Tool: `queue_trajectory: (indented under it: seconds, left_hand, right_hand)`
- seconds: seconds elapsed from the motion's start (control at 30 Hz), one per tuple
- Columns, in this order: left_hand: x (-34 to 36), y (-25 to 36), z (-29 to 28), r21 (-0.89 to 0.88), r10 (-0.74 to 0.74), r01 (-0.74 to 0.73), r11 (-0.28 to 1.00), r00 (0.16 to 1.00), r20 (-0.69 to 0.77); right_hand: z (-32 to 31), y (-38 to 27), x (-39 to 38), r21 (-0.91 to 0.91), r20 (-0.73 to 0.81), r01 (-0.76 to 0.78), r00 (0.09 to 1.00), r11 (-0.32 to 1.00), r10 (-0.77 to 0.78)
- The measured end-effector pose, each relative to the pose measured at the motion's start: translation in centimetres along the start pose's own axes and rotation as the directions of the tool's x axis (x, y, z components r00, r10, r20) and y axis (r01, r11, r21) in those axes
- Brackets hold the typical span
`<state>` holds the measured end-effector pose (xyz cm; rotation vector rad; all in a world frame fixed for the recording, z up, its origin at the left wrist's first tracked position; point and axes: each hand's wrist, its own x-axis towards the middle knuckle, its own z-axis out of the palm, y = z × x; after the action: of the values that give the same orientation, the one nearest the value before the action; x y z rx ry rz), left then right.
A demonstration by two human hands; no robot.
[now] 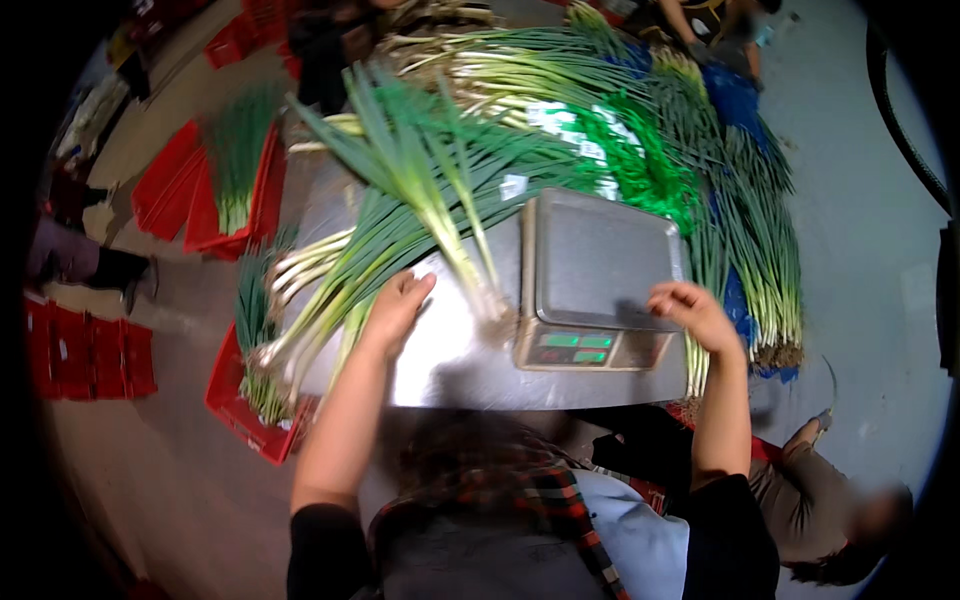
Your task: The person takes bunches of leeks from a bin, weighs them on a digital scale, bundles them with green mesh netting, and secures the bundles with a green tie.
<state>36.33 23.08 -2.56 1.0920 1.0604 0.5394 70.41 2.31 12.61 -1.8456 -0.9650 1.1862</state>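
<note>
My left hand [400,312] is over the left part of the metal table [440,375], thumb and fingers a little apart, with nothing visible in it. It is beside a pile of spring onions [385,235] whose white root ends point left and toward me. A few loose spring onions [425,195], slightly blurred, lie between that hand and the scale, roots toward me and leaves pointing away. My right hand [697,312] is at the right edge of the digital scale [605,260], fingers loosely bent and apart, holding nothing. The scale's metal plate carries nothing, and its display glows green.
Green ties [640,160] lie behind the scale. More spring onions [755,240] are heaped along the right and far sides. Red crates [262,205] with spring onions stand at the left. One person [810,500] is low at the right; another [715,30] is across the table.
</note>
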Motion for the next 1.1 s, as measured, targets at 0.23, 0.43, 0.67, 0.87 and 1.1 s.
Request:
queue_trajectory:
  seconds: [0.23, 0.43, 0.67, 0.87, 1.1]
  left_hand:
    - [6.7, -5.1, 7.6, -0.427, -0.319, 0.293, 0.856, 0.948, 0.010]
    - [8.0, -4.4, 8.4, -0.594, -0.325, 0.325, 0.736, 0.939, 0.111]
    - [3.6, -2.3, 7.1, -0.386, -0.486, 0.428, 0.817, 0.872, -0.062]
    - [-2.7, 0.2, 3.6, -0.096, -0.229, 0.212, 0.973, 0.947, -0.227]
    - [-3.4, 13.2, 12.6, 0.798, 0.757, -0.491, 0.350, 0.650, 0.069]
  right_hand:
    - [-15.1, 3.7, 12.0, -0.219, -0.542, 0.093, 0.816, 0.971, -0.201]
    - [-16.5, 5.8, 29.8, -0.612, -0.252, 0.155, 0.891, 0.776, -0.377]
    - [-19.5, 9.5, 35.8, -0.878, -0.267, -0.199, 0.958, 0.436, -0.100]
    - [-31.0, 0.8, 30.6, 0.426, -0.900, 0.560, 0.344, 0.711, 0.269]
    - [-5.0, -18.1, 16.2, -0.753, -0.059, 0.610, 0.313, 0.248, -0.948]
